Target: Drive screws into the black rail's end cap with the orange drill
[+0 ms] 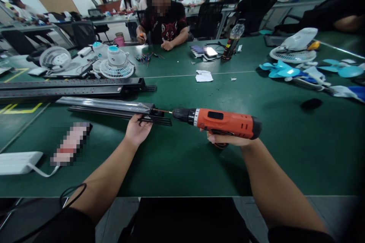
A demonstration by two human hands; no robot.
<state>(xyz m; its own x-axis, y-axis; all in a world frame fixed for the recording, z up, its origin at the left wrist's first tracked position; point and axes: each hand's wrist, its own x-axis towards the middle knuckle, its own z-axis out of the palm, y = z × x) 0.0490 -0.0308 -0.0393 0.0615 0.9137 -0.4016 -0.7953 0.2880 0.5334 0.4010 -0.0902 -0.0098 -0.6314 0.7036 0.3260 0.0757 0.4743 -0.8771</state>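
My right hand (228, 138) is wrapped round the handle of an orange and black power drill (225, 121), which points left. Its long thin bit reaches the open end of a dark metal profile (114, 103). Whether the bit touches a screw inside that end is too small to tell. My left hand (138, 129) grips the profile from below near the same end, the fingers partly hidden under it. Thin black strips stick out beneath the profile beside my left hand.
More dark profiles (71, 88) lie behind at the left. A phone (71, 144) and a white power bank (19, 162) are near my left forearm. Fan parts (116, 64) stand at the back left, blue fan blades (281, 69) at the right. Across the green table (182, 171) sits a person (164, 22).
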